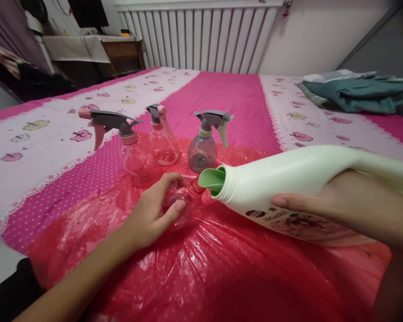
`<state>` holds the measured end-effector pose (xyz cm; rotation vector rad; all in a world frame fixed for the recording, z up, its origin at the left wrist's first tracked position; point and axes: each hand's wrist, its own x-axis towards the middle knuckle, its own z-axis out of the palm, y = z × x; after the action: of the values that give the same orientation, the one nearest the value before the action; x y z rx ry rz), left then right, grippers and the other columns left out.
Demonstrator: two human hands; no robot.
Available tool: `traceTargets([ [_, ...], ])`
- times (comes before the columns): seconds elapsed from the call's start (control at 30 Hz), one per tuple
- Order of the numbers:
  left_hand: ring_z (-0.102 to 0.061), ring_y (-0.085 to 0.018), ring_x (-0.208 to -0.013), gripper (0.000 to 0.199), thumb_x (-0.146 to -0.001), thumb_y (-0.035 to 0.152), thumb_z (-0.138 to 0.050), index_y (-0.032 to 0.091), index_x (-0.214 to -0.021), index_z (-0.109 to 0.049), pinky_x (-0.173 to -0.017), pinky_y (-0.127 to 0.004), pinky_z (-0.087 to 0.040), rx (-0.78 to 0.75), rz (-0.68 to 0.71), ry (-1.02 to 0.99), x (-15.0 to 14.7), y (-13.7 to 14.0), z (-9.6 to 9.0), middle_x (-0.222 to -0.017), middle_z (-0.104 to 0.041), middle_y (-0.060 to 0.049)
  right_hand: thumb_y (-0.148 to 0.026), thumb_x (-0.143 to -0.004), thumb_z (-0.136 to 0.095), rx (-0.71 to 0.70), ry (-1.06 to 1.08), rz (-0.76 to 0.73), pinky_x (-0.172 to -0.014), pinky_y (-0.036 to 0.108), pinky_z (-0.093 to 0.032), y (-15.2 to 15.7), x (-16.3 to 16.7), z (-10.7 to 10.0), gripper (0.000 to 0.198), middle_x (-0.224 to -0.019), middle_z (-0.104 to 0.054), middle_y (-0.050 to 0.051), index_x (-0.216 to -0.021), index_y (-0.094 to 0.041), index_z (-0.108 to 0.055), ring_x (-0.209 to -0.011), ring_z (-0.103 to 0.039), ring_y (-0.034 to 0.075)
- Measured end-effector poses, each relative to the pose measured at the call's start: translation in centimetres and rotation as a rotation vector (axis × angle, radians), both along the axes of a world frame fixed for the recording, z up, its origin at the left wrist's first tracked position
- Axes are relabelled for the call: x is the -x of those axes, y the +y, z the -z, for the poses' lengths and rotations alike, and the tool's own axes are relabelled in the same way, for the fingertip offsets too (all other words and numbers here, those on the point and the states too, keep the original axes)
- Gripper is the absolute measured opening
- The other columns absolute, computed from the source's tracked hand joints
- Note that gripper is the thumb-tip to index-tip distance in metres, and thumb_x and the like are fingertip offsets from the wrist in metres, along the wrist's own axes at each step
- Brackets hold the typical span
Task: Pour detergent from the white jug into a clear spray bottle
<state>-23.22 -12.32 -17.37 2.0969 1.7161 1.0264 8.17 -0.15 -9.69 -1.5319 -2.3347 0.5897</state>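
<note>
My left hand (156, 210) is wrapped round a clear spray bottle without its spray head (179, 214), tilted so its neck points right. My right hand (349, 205) grips a large pale green detergent jug (289, 174), lying nearly level. The jug's green pouring spout (213, 180) is right at the small bottle's neck; whether they touch I cannot tell. No stream of liquid shows. Behind stand a spray bottle with a pink trigger (139, 161), another pink-trigger spray bottle (163, 145) and a greyish spray bottle with a white trigger (203, 152).
A crinkled red plastic sheet (195, 273) lies under the bottles on the pink patterned bed cover (231, 98). Folded clothes (356, 94) rest at the far right. A radiator (201, 38) lines the back wall, with a desk (117, 49) and monitor (87, 13) at back left.
</note>
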Motion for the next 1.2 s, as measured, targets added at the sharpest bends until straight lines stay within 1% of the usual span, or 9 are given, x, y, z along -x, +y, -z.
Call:
traceTargets([
  [0.1, -0.07, -0.029, -0.109, 0.036, -0.104, 0.047, -0.049, 0.023, -0.131, -0.048, -0.092, -0.043, -0.056, 0.014, -0.007, -0.008, 0.0, 0.0, 0.0, -0.123, -0.07, -0.009, -0.098, -0.046, -0.064, 0.161, -0.056, 0.134, -0.089, 0.053, -0.065, 0.1, 0.2, -0.1, 0.094, -0.119, -0.076, 0.002, -0.113, -0.034, -0.077, -0.107, -0.073, 0.038],
  [0.17, -0.07, -0.03, -0.11, 0.037, -0.105, 0.048, -0.048, 0.024, -0.132, -0.048, -0.092, -0.043, -0.056, 0.019, -0.005, -0.013, 0.1, 0.1, 0.0, -0.123, -0.07, -0.009, -0.097, -0.046, -0.065, 0.159, -0.056, 0.146, -0.095, 0.054, -0.063, 0.3, 0.2, -0.1, 0.096, -0.123, -0.075, 0.003, -0.117, -0.033, -0.075, -0.111, -0.071, 0.038],
  [0.37, -0.07, -0.03, -0.109, 0.039, -0.104, 0.051, -0.048, 0.024, -0.131, -0.049, -0.091, -0.044, -0.057, 0.02, -0.017, -0.016, 0.0, 0.2, 0.0, -0.122, -0.071, -0.01, -0.093, -0.055, -0.066, 0.122, -0.056, 0.067, -0.083, 0.046, -0.066, 0.5, 0.4, 0.0, 0.086, -0.122, -0.075, 0.002, -0.116, -0.034, -0.076, -0.11, -0.072, 0.037],
  [0.5, -0.071, -0.029, -0.107, 0.038, -0.104, 0.052, -0.047, 0.024, -0.129, -0.049, -0.09, -0.044, -0.057, 0.003, -0.015, -0.007, -0.1, 0.3, 0.0, -0.12, -0.072, -0.01, -0.097, -0.054, -0.062, 0.155, -0.087, 0.123, -0.069, 0.044, -0.066, 0.4, 0.5, -0.2, 0.083, -0.115, -0.077, 0.001, -0.106, -0.034, -0.077, -0.103, -0.074, 0.036],
  [0.63, -0.071, -0.028, -0.107, 0.037, -0.104, 0.05, -0.048, 0.024, -0.129, -0.05, -0.091, -0.043, -0.057, 0.008, -0.015, -0.014, -0.1, 0.3, 0.0, -0.12, -0.072, -0.009, -0.095, -0.06, -0.06, 0.13, -0.06, 0.067, -0.086, 0.049, -0.064, 0.6, 0.4, 0.1, 0.076, -0.115, -0.077, -0.003, -0.108, -0.039, -0.075, -0.104, -0.073, 0.034],
  [0.73, -0.071, -0.029, -0.107, 0.037, -0.103, 0.05, -0.048, 0.024, -0.129, -0.05, -0.091, -0.043, -0.057, 0.007, -0.017, -0.011, 0.0, 0.2, 0.0, -0.12, -0.072, -0.009, -0.095, -0.062, -0.059, 0.101, -0.083, 0.043, -0.095, 0.053, -0.061, 0.9, 0.1, 0.4, 0.078, -0.122, -0.075, -0.002, -0.113, -0.038, -0.075, -0.11, -0.071, 0.036],
  [0.9, -0.07, -0.03, -0.108, 0.037, -0.103, 0.049, -0.049, 0.023, -0.13, -0.05, -0.092, -0.043, -0.057, 0.021, -0.017, -0.012, 0.0, 0.1, -0.1, -0.121, -0.071, -0.009, -0.093, -0.071, -0.057, 0.084, -0.074, -0.041, -0.091, 0.048, -0.061, 1.2, -0.4, 0.6, 0.078, -0.13, -0.072, 0.0, -0.123, -0.036, -0.071, -0.113, -0.07, 0.034],
  [1.07, -0.071, -0.03, -0.11, 0.038, -0.104, 0.051, -0.047, 0.024, -0.13, -0.049, -0.092, -0.044, -0.056, 0.028, -0.025, 0.0, -0.1, 0.1, -0.2, -0.121, -0.071, -0.009, -0.09, -0.074, -0.058, -0.006, -0.086, -0.106, -0.082, 0.045, -0.06, 1.9, -0.9, 0.9, 0.07, -0.116, -0.076, 0.003, -0.112, -0.033, -0.072, -0.101, -0.072, 0.033],
  [1.2, -0.071, -0.029, -0.109, 0.037, -0.104, 0.051, -0.047, 0.024, -0.129, -0.049, -0.092, -0.043, -0.057, 0.01, -0.014, -0.005, -0.1, 0.2, -0.1, -0.121, -0.071, -0.009, -0.095, -0.071, -0.05, -0.021, -0.064, -0.127, -0.082, 0.048, -0.058, 2.6, -1.2, 1.4, 0.079, -0.111, -0.076, 0.008, -0.105, -0.028, -0.074, -0.098, -0.072, 0.036],
])
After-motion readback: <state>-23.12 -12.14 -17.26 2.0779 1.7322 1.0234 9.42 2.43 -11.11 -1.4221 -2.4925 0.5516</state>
